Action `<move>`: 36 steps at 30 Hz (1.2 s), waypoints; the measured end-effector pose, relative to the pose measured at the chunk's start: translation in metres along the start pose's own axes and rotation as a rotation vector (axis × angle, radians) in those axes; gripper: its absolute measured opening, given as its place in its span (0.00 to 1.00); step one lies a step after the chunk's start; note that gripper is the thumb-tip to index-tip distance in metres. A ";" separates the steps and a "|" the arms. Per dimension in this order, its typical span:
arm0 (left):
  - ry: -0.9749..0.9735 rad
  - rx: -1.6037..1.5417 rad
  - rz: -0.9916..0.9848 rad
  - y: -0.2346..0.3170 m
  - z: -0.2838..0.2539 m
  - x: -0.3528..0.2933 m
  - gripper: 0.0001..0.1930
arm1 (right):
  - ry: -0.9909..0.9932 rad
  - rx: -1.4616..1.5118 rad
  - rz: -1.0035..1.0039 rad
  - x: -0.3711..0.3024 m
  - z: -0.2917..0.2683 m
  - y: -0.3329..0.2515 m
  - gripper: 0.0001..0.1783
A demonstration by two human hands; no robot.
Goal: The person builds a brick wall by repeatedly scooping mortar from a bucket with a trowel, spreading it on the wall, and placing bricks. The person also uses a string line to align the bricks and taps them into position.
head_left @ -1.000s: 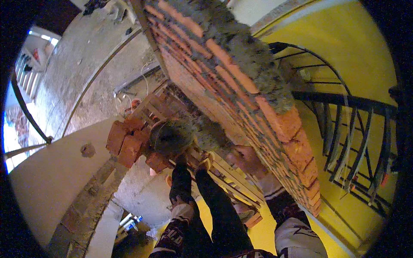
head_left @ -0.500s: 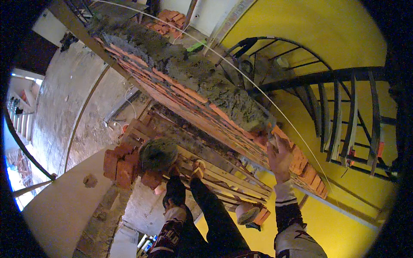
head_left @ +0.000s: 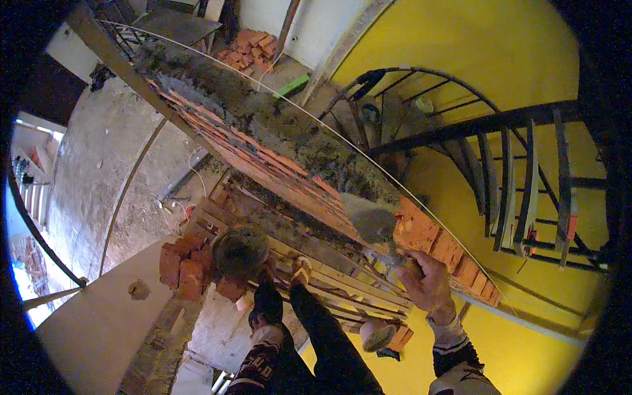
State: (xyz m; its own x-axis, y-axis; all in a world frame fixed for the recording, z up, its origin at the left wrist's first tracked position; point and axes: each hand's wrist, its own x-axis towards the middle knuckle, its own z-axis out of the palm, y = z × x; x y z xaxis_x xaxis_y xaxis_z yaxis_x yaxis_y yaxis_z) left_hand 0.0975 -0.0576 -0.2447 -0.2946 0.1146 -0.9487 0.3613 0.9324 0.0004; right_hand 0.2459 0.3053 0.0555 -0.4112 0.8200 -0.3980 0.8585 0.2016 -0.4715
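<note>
My right hand (head_left: 426, 282) is closed round the handle of a trowel, whose mortar-smeared blade (head_left: 370, 218) hangs over the near face of a brick wall (head_left: 440, 238). A thick, rough bed of wet mortar (head_left: 283, 135) lies along the wall top and stops before the bare bricks at the right end. My left hand (head_left: 259, 320) is low beside my leg, its fingers too dark to make out. Near my feet stands a round tub of mortar (head_left: 241, 250), next to stacked orange bricks (head_left: 187, 268).
A taut string (head_left: 355, 149) runs along the wall's far edge. Wooden planks (head_left: 342, 289) lie under my feet, with a white bowl (head_left: 378, 334) on the right. Beyond the wall rises a dark metal spiral staircase (head_left: 471, 122); a brick pile (head_left: 250, 51) lies at the back.
My right hand has drawn the trowel back from the end of the mortar bed toward the near side, so its blade now shows. The bare bricks at the right end are more visible.
</note>
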 end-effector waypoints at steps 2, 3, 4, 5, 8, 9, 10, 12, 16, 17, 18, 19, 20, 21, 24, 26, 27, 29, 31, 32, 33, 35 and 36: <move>0.001 -0.011 0.000 0.001 0.000 0.001 0.44 | -0.004 -0.027 0.000 0.006 -0.001 -0.013 0.18; 0.002 -0.018 0.002 0.002 0.000 0.002 0.44 | -0.012 -0.032 0.021 0.009 -0.002 -0.018 0.19; 0.003 -0.022 0.003 0.003 0.002 0.002 0.44 | -0.006 -0.061 -0.021 0.010 -0.002 -0.023 0.19; 0.004 -0.028 0.004 0.003 0.003 0.003 0.44 | -0.001 -0.082 -0.048 0.009 -0.003 -0.029 0.20; -0.003 -0.054 -0.004 0.003 0.010 0.004 0.44 | -0.052 -0.078 -0.135 -0.004 -0.015 -0.046 0.21; -0.005 -0.064 -0.004 0.003 0.013 0.003 0.44 | -0.053 -0.064 -0.200 -0.008 -0.020 -0.051 0.21; -0.008 -0.073 -0.004 0.001 0.015 0.003 0.44 | -0.010 -0.008 -0.258 -0.012 -0.025 -0.057 0.22; -0.010 -0.091 -0.008 -0.002 0.020 0.000 0.44 | -0.037 0.056 -0.122 -0.018 -0.034 -0.063 0.21; -0.014 -0.124 -0.027 -0.010 0.036 -0.004 0.44 | -0.218 -0.031 -0.061 -0.004 -0.001 -0.042 0.18; -0.017 -0.123 -0.030 -0.012 0.042 -0.002 0.43 | -0.267 -0.066 -0.116 0.003 0.022 -0.031 0.18; -0.018 -0.124 -0.038 -0.013 0.049 0.001 0.43 | -0.350 -0.099 -0.112 0.009 0.047 -0.018 0.16; -0.017 -0.128 -0.048 -0.013 0.057 0.005 0.43 | -0.418 -0.151 -0.147 0.021 0.083 -0.005 0.16; -0.018 -0.130 -0.061 -0.015 0.067 0.011 0.43 | -0.493 -0.217 -0.154 0.031 0.120 0.008 0.16; -0.017 -0.131 -0.071 -0.016 0.077 0.016 0.43 | -0.504 -0.276 -0.155 0.039 0.160 0.019 0.18; 0.013 -0.110 -0.104 -0.022 0.113 0.025 0.43 | -0.434 -0.478 -0.378 0.080 0.277 0.036 0.20; 0.106 -0.083 -0.109 -0.024 0.133 0.021 0.43 | -0.380 -0.800 -0.500 0.103 0.343 0.030 0.20; 0.237 -0.087 -0.063 -0.028 0.139 0.015 0.42 | -0.244 -0.773 -0.659 0.120 0.370 0.024 0.19; 0.205 -0.112 -0.060 -0.031 0.139 0.005 0.41 | -0.230 -0.790 -0.683 0.144 0.418 0.011 0.18; 0.144 -0.159 -0.100 -0.032 0.129 -0.007 0.40 | -0.345 -0.809 -0.584 0.167 0.467 -0.005 0.17; 0.087 -0.179 -0.125 -0.031 0.121 -0.011 0.40 | -0.407 -0.823 -0.556 0.174 0.490 -0.011 0.18; 0.030 -0.197 -0.151 -0.031 0.114 -0.014 0.39 | -0.476 -0.853 -0.504 0.172 0.507 -0.011 0.18; 0.102 -0.199 -0.131 -0.026 0.104 -0.024 0.39 | -0.483 -0.853 -0.525 0.152 0.524 -0.003 0.19; 0.074 -0.207 -0.137 -0.023 0.100 -0.028 0.39 | -0.558 -0.860 -0.515 0.143 0.523 0.004 0.18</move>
State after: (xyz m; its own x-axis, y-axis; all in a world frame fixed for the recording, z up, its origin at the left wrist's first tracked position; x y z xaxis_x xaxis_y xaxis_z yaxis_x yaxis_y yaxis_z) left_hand 0.1862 -0.1170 -0.2495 -0.3953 -0.0001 -0.9185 0.1273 0.9903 -0.0549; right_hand 0.0307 0.1429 -0.4150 -0.6687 0.2255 -0.7085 0.3858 0.9198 -0.0714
